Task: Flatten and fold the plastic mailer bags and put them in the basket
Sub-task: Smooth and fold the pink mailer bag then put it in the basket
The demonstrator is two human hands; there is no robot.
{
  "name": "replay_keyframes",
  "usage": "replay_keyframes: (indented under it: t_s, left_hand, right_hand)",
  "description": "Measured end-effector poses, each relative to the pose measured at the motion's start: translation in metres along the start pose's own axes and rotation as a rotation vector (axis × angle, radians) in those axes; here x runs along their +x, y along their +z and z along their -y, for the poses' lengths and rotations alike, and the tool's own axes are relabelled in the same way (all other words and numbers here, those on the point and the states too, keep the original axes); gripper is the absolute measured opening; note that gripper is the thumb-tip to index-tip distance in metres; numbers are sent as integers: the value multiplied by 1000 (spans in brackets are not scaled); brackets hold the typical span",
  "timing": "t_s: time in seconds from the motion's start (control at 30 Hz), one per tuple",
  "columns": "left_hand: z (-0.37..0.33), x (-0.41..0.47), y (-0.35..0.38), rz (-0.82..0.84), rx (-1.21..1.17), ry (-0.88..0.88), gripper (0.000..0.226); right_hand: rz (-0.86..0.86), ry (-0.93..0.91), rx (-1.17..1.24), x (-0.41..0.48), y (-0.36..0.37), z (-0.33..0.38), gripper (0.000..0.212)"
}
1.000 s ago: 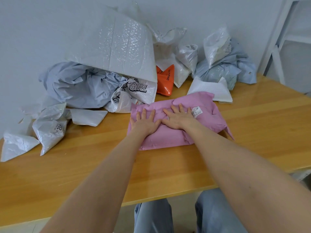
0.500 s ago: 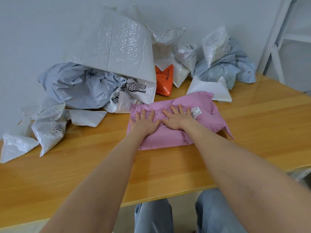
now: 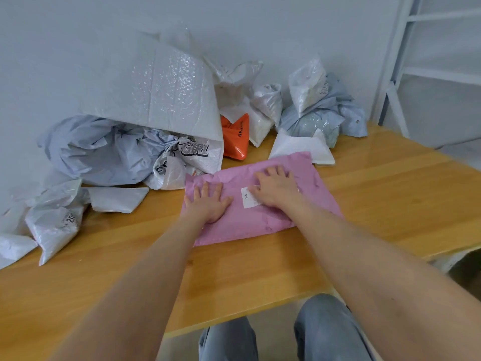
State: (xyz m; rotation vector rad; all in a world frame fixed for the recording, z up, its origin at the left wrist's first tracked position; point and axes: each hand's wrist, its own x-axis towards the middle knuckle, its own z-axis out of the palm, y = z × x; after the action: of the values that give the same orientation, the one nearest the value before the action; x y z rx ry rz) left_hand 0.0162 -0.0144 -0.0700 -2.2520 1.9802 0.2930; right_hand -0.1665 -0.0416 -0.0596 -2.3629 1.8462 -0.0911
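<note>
Plain room: wooden table (image 3: 260, 277), bare wall (image 3: 78, 35), white metal frame (image 3: 400, 61).

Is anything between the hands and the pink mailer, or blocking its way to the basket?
Nothing is between them: the left hand and the right hand both press directly on the pink mailer, which lies on the table. No basket is in view, so the way to it cannot be judged.

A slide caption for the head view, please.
On the table, left hand and right hand flatten a pink mailer.

Two hands (image 3: 208, 204) (image 3: 276, 190); one pink mailer (image 3: 256, 222)
</note>
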Motion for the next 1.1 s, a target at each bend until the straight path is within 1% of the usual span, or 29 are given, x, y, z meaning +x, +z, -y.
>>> replay_keyframes:
  t_s: [0.1,0.2,0.27,0.3,0.37,0.4,0.43,0.47,0.53,0.6,0.7,0.8,1.1]
  left_hand:
    - [0,0,-3,14,5,3,67]
    - [-1,3,-8,60,33,-19,69]
    - [-5,8,-18,69,75,-48,70]
    - [-10,10,-25,22,102,-52,66]
    - [-29,9,-35,-171,117,-19,53]
    - [-40,9,-37,-255,76,21,49]
    - [-52,10,-36,-295,18,76,50]
    - [-64,10,-34,-290,-31,126,54]
    - [-83,14,-27,-212,-73,178,58]
    - [-95,21,-18,-125,-77,180,55]
    - [-102,25,-7,-63,-63,167,51]
    - [-100,26,1,-46,-64,146,50]
    - [-100,26,3,-52,-58,143,50]
  right_hand:
    - [32,75,4,-9,7,-16,67]
    - [111,79,43,-8,5,-18,69]
    - [118,88,73,-5,-1,-18,69]
    - [97,99,95,-4,-5,-19,68]
    - [49,111,116,-1,-13,-24,66]
    - [37,107,107,1,-15,-27,65]
    - [31,99,90,3,-17,-30,64]
    - [35,91,75,5,-17,-32,64]
    - [47,80,69,10,-16,-33,63]
    - [51,82,75,13,-14,-34,62]
    - [118,125,115,14,-7,-36,57]
    - [162,166,116,14,1,-38,55]
    - [159,172,102,16,5,-39,54]
